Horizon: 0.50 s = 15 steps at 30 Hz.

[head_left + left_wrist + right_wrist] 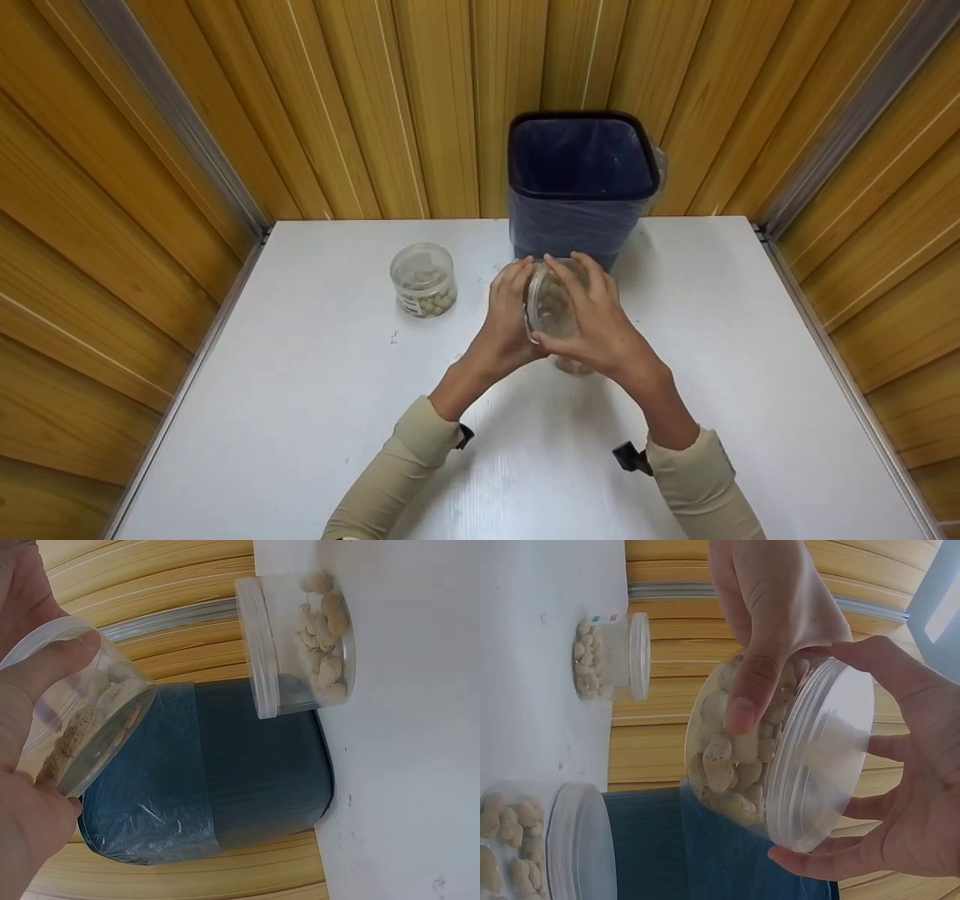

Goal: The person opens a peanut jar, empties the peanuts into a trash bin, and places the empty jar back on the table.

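A clear round jar of what look like unshelled peanuts [718, 765] is held up and tilted between both hands. My left hand [504, 319] grips the jar's body, its thumb lying across the side. Spread around the translucent lid [829, 757] are the curled fingers of my right hand [604, 326]. The lid sits on the jar; whether it is loose cannot be told. Beneath the hands a second jar of peanuts [296, 645] stands on the table, mostly hidden in the head view. A third jar [424, 281], also with peanuts, stands to the left.
Behind the hands stands a dark blue bin [570, 225] with a clear plastic liner over its rim. The white table [300, 420] bears small dark specks. Yellow wood-look panels [435, 97] enclose the back and sides.
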Each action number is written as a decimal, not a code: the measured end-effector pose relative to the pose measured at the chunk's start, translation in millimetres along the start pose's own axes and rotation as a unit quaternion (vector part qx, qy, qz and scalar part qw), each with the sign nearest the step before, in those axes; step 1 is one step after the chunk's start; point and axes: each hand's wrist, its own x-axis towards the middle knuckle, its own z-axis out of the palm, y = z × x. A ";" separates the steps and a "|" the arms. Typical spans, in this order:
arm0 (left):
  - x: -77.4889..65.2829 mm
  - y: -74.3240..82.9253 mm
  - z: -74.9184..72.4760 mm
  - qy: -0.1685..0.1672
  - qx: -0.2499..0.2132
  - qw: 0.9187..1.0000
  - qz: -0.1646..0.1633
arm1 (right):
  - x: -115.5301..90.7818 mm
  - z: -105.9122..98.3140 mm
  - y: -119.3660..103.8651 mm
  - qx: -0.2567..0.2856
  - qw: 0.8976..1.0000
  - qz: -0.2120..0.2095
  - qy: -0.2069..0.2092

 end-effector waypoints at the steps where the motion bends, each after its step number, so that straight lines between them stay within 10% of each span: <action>1: -0.1 0.1 -0.8 -0.003 0.006 1.000 0.001 | 0.0 0.7 0.8 0.001 1.000 -0.005 0.004; 15: -11.9 -2.3 -10.1 -0.003 0.061 0.998 0.007 | -1.8 14.4 -0.5 -0.020 0.997 -0.078 0.009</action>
